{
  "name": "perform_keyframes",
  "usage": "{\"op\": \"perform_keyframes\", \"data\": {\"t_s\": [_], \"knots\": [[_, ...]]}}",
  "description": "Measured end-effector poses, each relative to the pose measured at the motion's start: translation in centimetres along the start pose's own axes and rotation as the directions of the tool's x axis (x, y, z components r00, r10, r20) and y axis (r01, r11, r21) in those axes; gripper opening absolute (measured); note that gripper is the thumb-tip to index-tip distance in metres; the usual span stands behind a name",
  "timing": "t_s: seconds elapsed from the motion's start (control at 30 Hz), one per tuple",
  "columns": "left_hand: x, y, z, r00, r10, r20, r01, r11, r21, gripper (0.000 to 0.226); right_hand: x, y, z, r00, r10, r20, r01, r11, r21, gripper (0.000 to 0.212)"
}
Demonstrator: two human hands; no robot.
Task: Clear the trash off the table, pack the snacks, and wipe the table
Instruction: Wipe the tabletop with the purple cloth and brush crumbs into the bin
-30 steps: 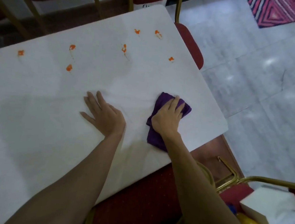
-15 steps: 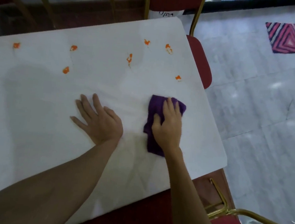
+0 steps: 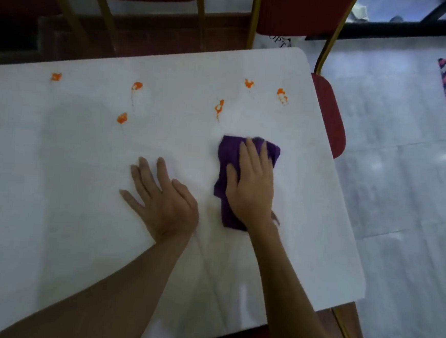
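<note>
Right hand (image 3: 251, 183) lies flat, pressing a purple cloth (image 3: 227, 153), partly hidden beneath; left hand (image 3: 164, 200) splayed on the white table (image 3: 55, 182), seemingly empty.

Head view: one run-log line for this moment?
phase: wiping | right hand: flat on purple cloth | left hand: flat on table | orange stains: six remaining

Both bare forearms reach up from the bottom edge of the frame toward its middle. The left hand (image 3: 161, 198) lies palm down on the surface (image 3: 55, 182), just left of centre, fingers spread and pointing toward the upper left, thumb angled toward the right hand. The right hand (image 3: 251, 181) sits just right of centre, also palm down, fingers straight, close together and pointing up the frame, thumb held out to the left. It presses flat on a cloth (image 3: 227, 153). The two hands lie near each other without touching.
</note>
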State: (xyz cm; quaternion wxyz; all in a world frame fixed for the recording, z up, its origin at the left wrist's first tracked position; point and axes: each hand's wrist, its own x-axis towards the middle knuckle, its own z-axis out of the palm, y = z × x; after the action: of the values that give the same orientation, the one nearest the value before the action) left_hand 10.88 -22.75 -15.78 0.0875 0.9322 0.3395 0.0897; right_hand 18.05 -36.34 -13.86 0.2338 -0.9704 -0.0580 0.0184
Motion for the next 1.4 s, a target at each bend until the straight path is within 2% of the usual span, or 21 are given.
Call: {"op": "perform_keyframes", "data": {"t_s": [0.07, 0.17, 0.27, 0.33, 0.4, 0.5, 0.6, 0.67, 0.73, 0.8, 0.87, 0.9, 0.93, 1.0, 1.1, 1.17, 1.27, 1.33, 1.4], "knots": [[0.0, 0.2, 0.0, 1.000, 0.001, -0.005, -0.001, 1.000, -0.011, 0.051, -1.2, 2.2, -0.3, 0.997, 0.048, -0.068, -0.050, 0.999, -0.021, 0.052], [0.2, 0.5, -0.1, 1.000, -0.010, -0.009, 0.010, 1.000, -0.011, 0.050, 3.3, 4.9, -1.4, 0.974, 0.155, -0.164, -0.167, 0.984, -0.062, 0.054], [0.2, 0.5, -0.3, 1.000, -0.002, -0.006, 0.002, 1.000, -0.006, 0.051, 11.5, 5.9, -2.6, 0.944, 0.300, -0.139, -0.313, 0.947, -0.079, 0.059], [0.0, 0.3, -0.3, 1.000, 0.018, 0.004, -0.018, 1.000, 0.006, 0.052, 16.6, 5.3, -3.4, 0.935, 0.338, -0.106, -0.347, 0.935, -0.074, 0.060], [0.1, 0.3, -0.2, 1.000, 0.014, 0.008, -0.014, 1.000, 0.012, 0.052, 19.8, 3.7, -2.9, 0.959, 0.278, -0.056, -0.281, 0.958, -0.062, 0.060], [0.1, 0.2, -0.3, 1.000, 0.013, 0.006, -0.013, 1.000, 0.019, 0.052, 19.4, -0.6, -0.7, 0.999, 0.037, -0.002, -0.037, 0.999, -0.015, 0.058], [0.0, 0.2, -0.5, 0.999, 0.009, 0.032, -0.010, 1.000, 0.022, 0.052, 13.2, -3.0, 0.8, 0.977, -0.206, 0.058, 0.206, 0.978, 0.014, 0.054], [0.1, 0.2, -0.7, 0.998, -0.011, 0.064, 0.010, 1.000, 0.023, 0.054, 8.6, -1.8, 0.7, 0.945, -0.314, 0.094, 0.315, 0.949, -0.006, 0.052], [0.3, 0.3, -0.7, 0.997, -0.030, 0.077, 0.030, 1.000, 0.000, 0.054, 7.0, 1.2, -0.3, 0.963, -0.268, 0.033, 0.269, 0.963, -0.025, 0.052], [0.2, 0.5, -0.7, 0.997, -0.033, 0.073, 0.035, 0.999, -0.022, 0.054, 9.7, 3.9, -1.5, 0.995, -0.068, -0.070, 0.064, 0.996, -0.057, 0.053], [0.2, 0.4, -0.7, 0.998, -0.015, 0.067, 0.016, 1.000, -0.026, 0.054, 14.1, 3.8, -1.9, 0.987, 0.111, -0.113, -0.119, 0.990, -0.073, 0.056], [0.3, 0.3, -0.5, 0.998, -0.008, 0.064, 0.010, 1.000, -0.029, 0.054, 15.9, 2.6, -1.6, 0.981, 0.151, -0.123, -0.160, 0.985, -0.070, 0.057], [0.4, 0.2, -0.5, 0.998, -0.011, 0.060, 0.013, 0.999, -0.035, 0.053, 17.0, 0.8, -0.7, 0.981, 0.149, -0.124, -0.158, 0.985, -0.065, 0.057], [0.4, 0.1, -0.6, 0.998, -0.016, 0.060, 0.019, 0.999, -0.040, 0.053, 16.6, -3.4, 1.6, 0.995, 0.040, -0.095, -0.047, 0.996, -0.071, 0.057], [0.3, -0.1, -0.9, 0.998, 0.002, 0.066, 0.001, 0.999, -0.045, 0.053, 10.1, -7.4, 3.8, 0.969, -0.246, 0.002, 0.246, 0.967, -0.068, 0.054], [0.2, -0.2, -1.0, 0.997, 0.016, 0.075, -0.011, 0.998, -0.065, 0.054, 4.9, -6.3, 3.2, 0.947, -0.318, 0.031, 0.319, 0.948, -0.011, 0.053], [0.6, -0.2, -1.5, 0.996, -0.005, 0.089, 0.017, 0.991, -0.133, 0.055, 1.4, -1.8, 1.5, 0.982, -0.186, -0.042, 0.187, 0.982, 0.022, 0.053], [0.5, -1.2, -2.0, 0.986, 0.099, 0.137, -0.070, 0.976, -0.204, 0.059, 3.1, -0.3, 0.7, 0.994, -0.040, -0.100, 0.038, 0.999, -0.023, 0.055], [1.4, -3.6, -2.3, 0.963, 0.222, 0.149, -0.176, 0.946, -0.271, 0.062, 7.0, -2.5, 1.0, 0.981, 0.120, -0.154, -0.126, 0.991, -0.033, 0.060]]}}
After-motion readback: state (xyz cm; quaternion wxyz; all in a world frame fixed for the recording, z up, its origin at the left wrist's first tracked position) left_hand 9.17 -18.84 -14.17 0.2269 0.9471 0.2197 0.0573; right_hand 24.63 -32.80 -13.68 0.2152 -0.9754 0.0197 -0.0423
